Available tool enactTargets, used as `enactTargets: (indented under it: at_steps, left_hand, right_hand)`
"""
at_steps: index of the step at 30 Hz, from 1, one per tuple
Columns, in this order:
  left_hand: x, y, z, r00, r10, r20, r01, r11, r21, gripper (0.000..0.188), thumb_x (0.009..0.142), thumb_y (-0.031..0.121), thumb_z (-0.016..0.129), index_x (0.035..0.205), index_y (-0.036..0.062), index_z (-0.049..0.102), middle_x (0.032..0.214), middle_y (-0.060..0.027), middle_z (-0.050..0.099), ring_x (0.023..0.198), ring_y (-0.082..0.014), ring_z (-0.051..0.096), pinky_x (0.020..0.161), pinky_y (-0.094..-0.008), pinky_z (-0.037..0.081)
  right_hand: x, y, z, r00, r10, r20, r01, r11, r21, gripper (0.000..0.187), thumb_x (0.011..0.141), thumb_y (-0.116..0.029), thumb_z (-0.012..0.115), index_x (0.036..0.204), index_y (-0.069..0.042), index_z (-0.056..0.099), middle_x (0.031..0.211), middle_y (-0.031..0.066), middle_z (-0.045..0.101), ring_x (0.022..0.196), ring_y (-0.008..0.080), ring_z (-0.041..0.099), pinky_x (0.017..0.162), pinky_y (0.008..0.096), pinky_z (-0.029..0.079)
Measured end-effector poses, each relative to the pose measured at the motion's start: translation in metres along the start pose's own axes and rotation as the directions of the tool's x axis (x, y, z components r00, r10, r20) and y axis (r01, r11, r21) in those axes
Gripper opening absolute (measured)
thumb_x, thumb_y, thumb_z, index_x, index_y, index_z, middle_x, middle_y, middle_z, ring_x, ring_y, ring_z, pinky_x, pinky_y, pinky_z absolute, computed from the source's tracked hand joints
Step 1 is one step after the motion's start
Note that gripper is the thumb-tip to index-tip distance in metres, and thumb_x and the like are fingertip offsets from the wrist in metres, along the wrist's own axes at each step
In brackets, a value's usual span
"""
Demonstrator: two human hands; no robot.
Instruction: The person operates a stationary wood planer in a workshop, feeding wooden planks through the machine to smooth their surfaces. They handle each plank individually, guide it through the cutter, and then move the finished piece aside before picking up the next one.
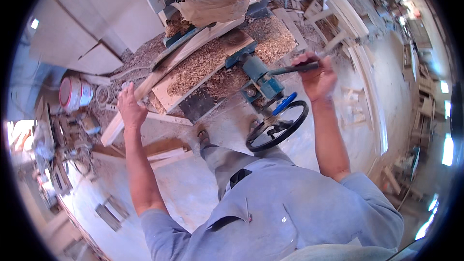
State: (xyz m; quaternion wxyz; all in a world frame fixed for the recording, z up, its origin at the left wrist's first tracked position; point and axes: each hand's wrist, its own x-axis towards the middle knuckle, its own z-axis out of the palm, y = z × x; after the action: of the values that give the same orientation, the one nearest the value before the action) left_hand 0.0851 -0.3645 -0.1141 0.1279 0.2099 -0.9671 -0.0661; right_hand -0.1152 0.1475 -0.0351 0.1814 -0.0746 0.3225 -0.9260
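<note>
My left hand rests over a long wooden piece, its fingers bent around the wood near the lower end. The wood slants across a blue-green woodworking machine, its upper part beside the covered cutting area. On the right, my right hand is closed around the dark grip of a lever that sticks out from the machine's clamp. Wood shavings lie thick over the machine table. Below the clamp are a black handwheel and a smaller blue handle.
A brown sheet drapes over the machine's top. Large pale panels lean at the upper left, above a white-and-red bucket. Curved wooden parts stand on the right. A short wooden piece lies on the floor at lower left.
</note>
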Motion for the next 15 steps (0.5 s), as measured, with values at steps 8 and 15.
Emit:
enactTargets:
  at_steps: [8,15]
  left_hand:
    - [0.044,-0.043,-0.018,0.813,0.027,0.582,0.022,0.997,-0.077,0.038,0.069,0.014,0.069,0.107,0.0111,0.065,0.099,-0.0203,0.07,0.096,-0.04,0.066,0.084,-0.0472,0.053]
    - [-0.011,-0.157,-0.07,0.784,-0.102,0.612,0.053,0.994,0.097,0.041,0.068,0.013,0.071,0.107,0.005,0.062,0.099,-0.0221,0.069,0.098,-0.0417,0.066,0.085,-0.0485,0.052]
  right_hand:
    - [0.003,0.014,0.04,0.822,-0.386,-0.419,0.226,0.896,-0.382,0.028,0.1,-0.021,0.049,0.103,0.005,0.061,0.073,0.0113,0.06,0.069,0.0261,0.059,0.076,0.0464,0.051]
    - [0.005,0.031,0.04,0.799,-0.473,-0.372,0.289,0.843,-0.453,0.021,0.1,-0.018,0.049,0.099,0.001,0.058,0.066,0.0046,0.051,0.061,0.0187,0.051,0.069,0.042,0.049]
